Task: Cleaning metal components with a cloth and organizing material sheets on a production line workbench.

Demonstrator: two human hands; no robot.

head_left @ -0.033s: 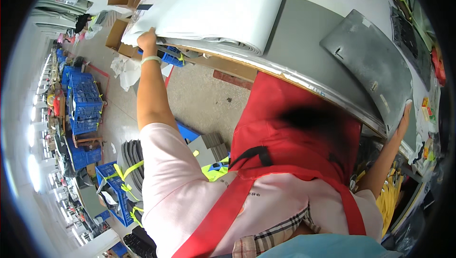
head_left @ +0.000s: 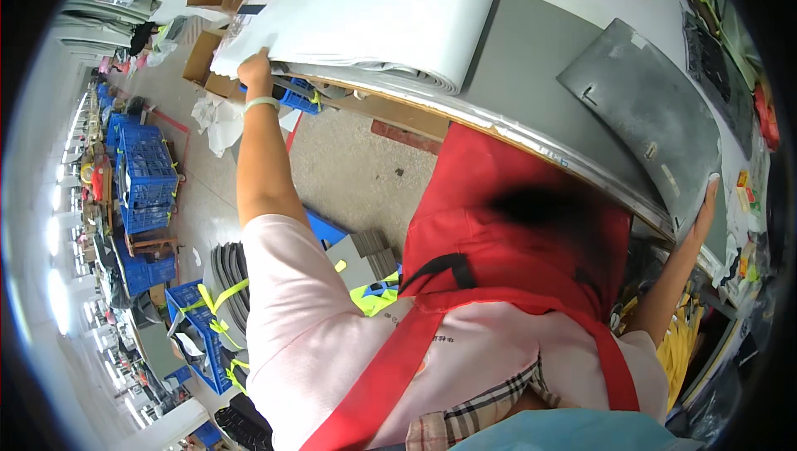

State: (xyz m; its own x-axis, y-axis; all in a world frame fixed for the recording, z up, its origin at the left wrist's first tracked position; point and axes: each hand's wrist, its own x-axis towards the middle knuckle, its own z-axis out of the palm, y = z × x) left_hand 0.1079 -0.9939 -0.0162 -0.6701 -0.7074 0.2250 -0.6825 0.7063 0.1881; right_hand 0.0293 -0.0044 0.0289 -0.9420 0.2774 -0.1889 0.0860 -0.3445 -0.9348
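Observation:
My left hand (head_left: 256, 68) reaches far forward and grips the left edge of a thick white folded sheet (head_left: 390, 11) that lies on the grey worktable (head_left: 523, 61). A pale band sits on that wrist. My right hand (head_left: 706, 204) is stretched out to the right and holds the near corner of a curved dark grey panel (head_left: 647, 111), which lies flat on the same table. A red apron over a pink shirt fills the lower middle of the view.
Blue plastic crates (head_left: 148, 177) line the floor at left, with cardboard boxes (head_left: 212, 61) under the table's far end. Grey strips bound with yellow straps (head_left: 228, 273) and a stack of grey pads (head_left: 374, 248) lie on the floor by my left side.

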